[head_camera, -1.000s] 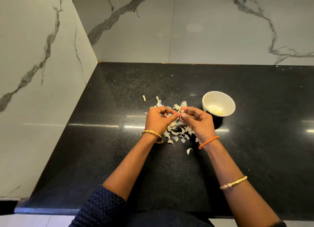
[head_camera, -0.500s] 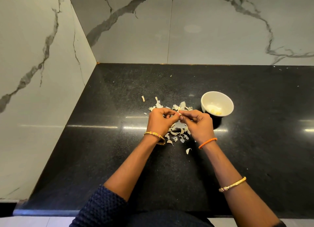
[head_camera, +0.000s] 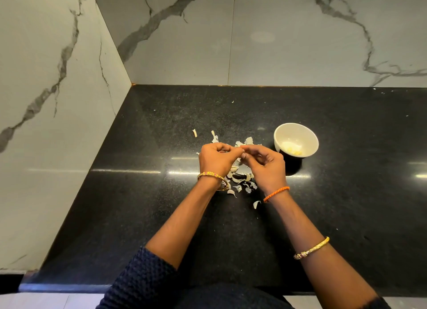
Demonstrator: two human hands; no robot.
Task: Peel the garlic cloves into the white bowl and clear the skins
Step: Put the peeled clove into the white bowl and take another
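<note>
- Evidently mid-peel, the left hand point(head_camera: 217, 159) and right hand point(head_camera: 265, 164) met fingertip to fingertip, pinching a small pale garlic clove point(head_camera: 242, 152), mostly hidden.
- Papery white skins point(head_camera: 240, 181) lay beneath on the black speckled table point(head_camera: 150, 193).
- Judged best: steady the clove, strip skin downward, then drop it into the round white bowl point(head_camera: 296, 139) just to the right.

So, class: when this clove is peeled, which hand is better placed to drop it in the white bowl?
Probably the right hand: it sits nearer the white bowl, on its own side.

I see the white bowl point(head_camera: 296, 139) upright at centre right holding pale peeled cloves point(head_camera: 292, 149); papery skins point(head_camera: 240, 180) lie scattered left of it.
</note>
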